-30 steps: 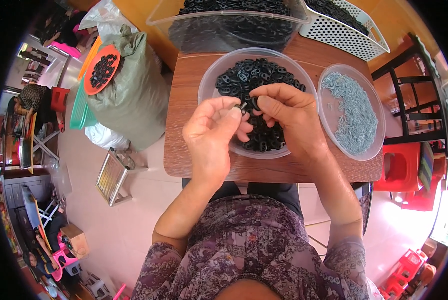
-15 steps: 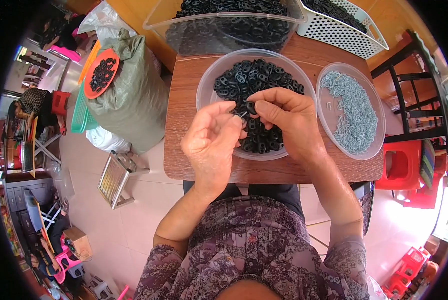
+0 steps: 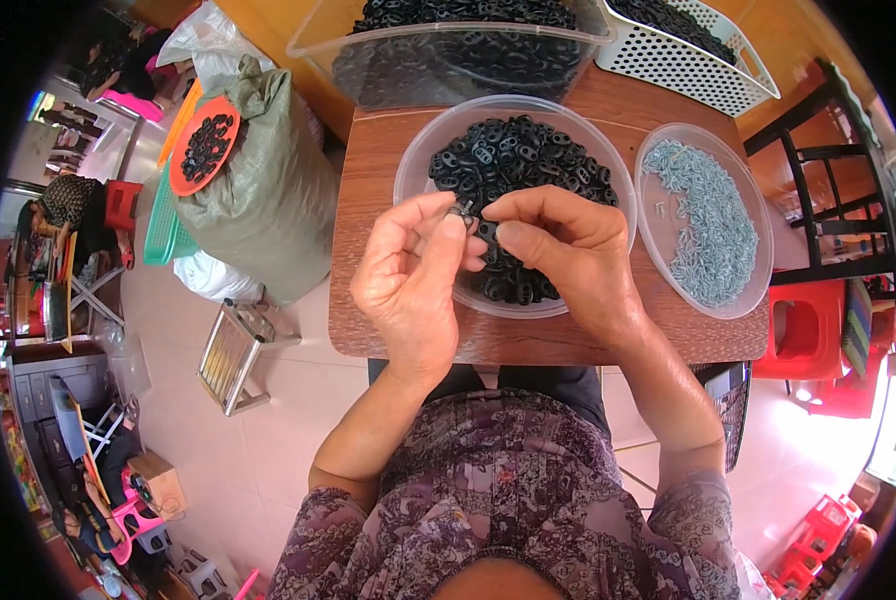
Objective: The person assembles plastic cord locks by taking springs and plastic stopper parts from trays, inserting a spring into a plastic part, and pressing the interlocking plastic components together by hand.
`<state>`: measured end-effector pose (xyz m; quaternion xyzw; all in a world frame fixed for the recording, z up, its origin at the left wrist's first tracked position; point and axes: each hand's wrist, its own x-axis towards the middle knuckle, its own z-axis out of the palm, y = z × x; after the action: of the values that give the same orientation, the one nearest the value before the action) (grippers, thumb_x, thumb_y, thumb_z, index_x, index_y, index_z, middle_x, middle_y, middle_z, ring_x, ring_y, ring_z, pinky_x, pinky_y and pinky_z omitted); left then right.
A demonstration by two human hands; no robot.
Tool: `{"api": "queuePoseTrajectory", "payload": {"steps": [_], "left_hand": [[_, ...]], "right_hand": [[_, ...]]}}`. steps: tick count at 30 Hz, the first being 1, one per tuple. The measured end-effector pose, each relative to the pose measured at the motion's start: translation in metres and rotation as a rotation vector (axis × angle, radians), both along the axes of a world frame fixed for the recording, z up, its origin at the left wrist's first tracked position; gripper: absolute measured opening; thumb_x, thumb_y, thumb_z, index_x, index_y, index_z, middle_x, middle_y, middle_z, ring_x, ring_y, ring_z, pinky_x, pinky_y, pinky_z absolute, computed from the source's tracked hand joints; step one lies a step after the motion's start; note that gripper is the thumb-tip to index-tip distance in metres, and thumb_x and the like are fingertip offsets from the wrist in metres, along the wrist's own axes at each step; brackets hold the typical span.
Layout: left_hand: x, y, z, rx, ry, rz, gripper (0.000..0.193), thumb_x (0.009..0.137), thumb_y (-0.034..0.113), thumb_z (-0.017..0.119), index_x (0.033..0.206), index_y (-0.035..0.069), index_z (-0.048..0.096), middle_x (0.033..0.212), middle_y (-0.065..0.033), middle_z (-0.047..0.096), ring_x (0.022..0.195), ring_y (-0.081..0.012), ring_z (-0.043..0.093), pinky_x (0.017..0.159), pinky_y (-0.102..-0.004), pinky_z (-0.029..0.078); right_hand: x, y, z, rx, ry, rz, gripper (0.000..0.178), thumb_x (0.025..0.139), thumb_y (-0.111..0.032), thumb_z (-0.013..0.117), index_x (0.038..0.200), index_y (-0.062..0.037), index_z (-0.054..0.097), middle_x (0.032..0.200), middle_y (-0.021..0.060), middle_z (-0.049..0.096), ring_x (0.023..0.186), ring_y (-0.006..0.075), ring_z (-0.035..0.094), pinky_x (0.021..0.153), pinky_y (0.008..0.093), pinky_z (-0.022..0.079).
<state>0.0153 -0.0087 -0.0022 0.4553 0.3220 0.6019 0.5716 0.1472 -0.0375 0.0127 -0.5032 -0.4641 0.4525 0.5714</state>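
While a small metal-looking piece (image 3: 465, 208) is pinched by the left hand (image 3: 410, 285), a black piece (image 3: 488, 230) seems to be held by the right hand (image 3: 590, 268), just above the round tub (image 3: 411, 180) of black links (image 3: 513, 148) on the worktop (image 3: 376, 260). Both hands have just been moved a little to the left, so the work seems only part done, though any join cannot be made out.

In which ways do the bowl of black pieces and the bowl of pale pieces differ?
The black-piece bowl looks wider than the pale-piece bowl. The former holds black pieces; the latter, slender pale ones. The left hand and right hand partly cover the former, not the latter. Both are see-through and stand on the wooden table.
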Motion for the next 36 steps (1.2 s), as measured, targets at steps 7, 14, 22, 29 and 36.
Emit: {"api": "queuePoseTrajectory", "payload": {"steps": [7, 14, 22, 29, 36], "left_hand": [[0.001, 0.001, 0.002, -0.109, -0.061, -0.009, 0.018, 0.083, -0.003, 0.054, 0.1, -0.006, 0.053, 0.08, -0.0093, 0.059, 0.065, -0.0134, 0.059, 0.057, -0.0241, 0.05], [0.002, -0.002, 0.002, -0.206, -0.097, -0.096, 0.019, 0.083, -0.003, 0.054, 0.101, -0.007, 0.055, 0.078, -0.0106, 0.06, 0.064, -0.0153, 0.06, 0.055, -0.025, 0.05], [-0.003, -0.009, 0.0, -0.168, 0.097, -0.099, 0.021, 0.081, -0.002, 0.057, 0.102, -0.004, 0.057, 0.078, -0.0077, 0.061, 0.062, -0.0101, 0.057, 0.054, -0.0199, 0.045], [0.0, -0.012, -0.001, -0.157, 0.097, -0.069, 0.023, 0.08, -0.003, 0.057, 0.103, -0.003, 0.056, 0.077, -0.004, 0.06, 0.063, -0.0068, 0.055, 0.052, -0.0174, 0.042], [0.001, -0.012, -0.002, -0.144, 0.1, -0.063, 0.023, 0.08, -0.005, 0.056, 0.103, -0.003, 0.056, 0.076, -0.0032, 0.059, 0.063, -0.0059, 0.054, 0.052, -0.0169, 0.041]], "right_hand": [[-0.003, -0.001, -0.005, 0.067, 0.044, 0.009, 0.016, 0.077, 0.004, 0.06, 0.093, 0.0015, 0.062, 0.078, 0.0018, 0.061, 0.071, 0.0061, 0.056, 0.066, 0.021, 0.047], [0.004, 0.001, -0.007, 0.029, 0.007, -0.016, 0.009, 0.08, -0.004, 0.06, 0.088, 0.0004, 0.061, 0.075, 0.0014, 0.059, 0.068, 0.0056, 0.053, 0.06, 0.0189, 0.043], [0.014, 0.009, -0.011, -0.199, 0.134, -0.005, 0.013, 0.083, -0.01, 0.058, 0.089, 0.0017, 0.06, 0.071, 0.0027, 0.06, 0.061, 0.0057, 0.053, 0.052, 0.0181, 0.042], [0.011, 0.009, -0.01, -0.172, 0.182, 0.008, 0.014, 0.081, -0.008, 0.059, 0.091, 0.0023, 0.061, 0.072, 0.0039, 0.061, 0.061, 0.0055, 0.053, 0.051, 0.0167, 0.041], [0.011, 0.009, -0.012, -0.162, 0.195, 0.009, 0.014, 0.081, -0.008, 0.06, 0.09, 0.0023, 0.061, 0.072, 0.0033, 0.061, 0.06, 0.0055, 0.053, 0.05, 0.0172, 0.041]]}}
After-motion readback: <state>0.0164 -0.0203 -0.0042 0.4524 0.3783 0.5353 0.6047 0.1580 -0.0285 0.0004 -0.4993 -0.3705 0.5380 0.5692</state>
